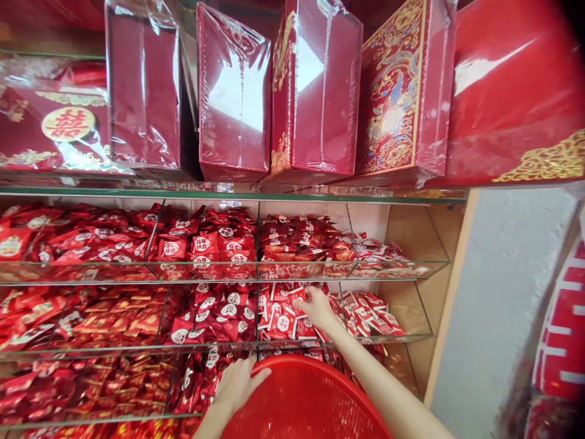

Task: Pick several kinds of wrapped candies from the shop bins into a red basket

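Observation:
A red plastic basket (315, 396) with small perforations is at the bottom centre, below the shelf fronts. My left hand (235, 384) grips its left rim, thumb laid over the edge and the other fingers outside, partly hidden. My right hand (317, 308) reaches into a middle-row compartment with fingers bent in a pinch. At its fingertips is a small red packet (296, 297), partly covered by the fingers. Under and around the hand lie more red packets (282, 322) with white edges and round white labels.
Clear dividers split the shelves into compartments of wrapped packets (226, 308). A glass shelf edge (228, 196) runs above, bearing plastic-wrapped dark red boxes (235, 103) and a patterned box (395, 91). The wooden side panel (450, 299) and grey wall (484, 292) stand right.

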A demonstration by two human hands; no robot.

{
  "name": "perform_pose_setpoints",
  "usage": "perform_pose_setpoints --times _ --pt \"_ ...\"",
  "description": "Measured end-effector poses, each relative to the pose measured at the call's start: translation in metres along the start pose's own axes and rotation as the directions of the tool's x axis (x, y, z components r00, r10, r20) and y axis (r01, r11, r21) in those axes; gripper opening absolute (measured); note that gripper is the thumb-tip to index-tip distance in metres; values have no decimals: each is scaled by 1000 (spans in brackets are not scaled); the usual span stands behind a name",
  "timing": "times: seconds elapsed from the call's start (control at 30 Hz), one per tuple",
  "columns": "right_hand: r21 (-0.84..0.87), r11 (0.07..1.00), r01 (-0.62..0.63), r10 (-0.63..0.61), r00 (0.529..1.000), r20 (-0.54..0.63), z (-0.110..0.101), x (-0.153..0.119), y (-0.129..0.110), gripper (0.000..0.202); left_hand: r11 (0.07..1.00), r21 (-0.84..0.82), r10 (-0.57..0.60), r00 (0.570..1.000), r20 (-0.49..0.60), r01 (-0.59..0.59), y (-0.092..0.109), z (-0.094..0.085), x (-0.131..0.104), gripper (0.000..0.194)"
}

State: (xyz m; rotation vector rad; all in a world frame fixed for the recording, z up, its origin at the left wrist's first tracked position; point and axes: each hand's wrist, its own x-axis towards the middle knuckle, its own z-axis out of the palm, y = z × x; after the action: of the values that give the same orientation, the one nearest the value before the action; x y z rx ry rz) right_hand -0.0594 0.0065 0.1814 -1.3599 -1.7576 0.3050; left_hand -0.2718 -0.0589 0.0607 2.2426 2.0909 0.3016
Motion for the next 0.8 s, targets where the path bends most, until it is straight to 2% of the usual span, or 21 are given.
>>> perform_pose_setpoints --times 0.1,0.27,0.53,0.8 --pt "-148 989 -15 19 999 26 2 1 -1 21 1000 7 3 1000 -12 -3 0 2 0 56" --pt "-283 958 -35 56 996 68 5 -2 -6 33 1000 23 -8 1000 1 8 2 -1 -3 58" --pt "-306 951 -46 64 997 51 16 -1 -10 33 998 54 -20 1000 13 19 4 -2 -4 62" --pt "-414 910 -26 2 998 -59 15 -1 -3 32 998 58 -12 1000 -4 12 2 1 -3 64"
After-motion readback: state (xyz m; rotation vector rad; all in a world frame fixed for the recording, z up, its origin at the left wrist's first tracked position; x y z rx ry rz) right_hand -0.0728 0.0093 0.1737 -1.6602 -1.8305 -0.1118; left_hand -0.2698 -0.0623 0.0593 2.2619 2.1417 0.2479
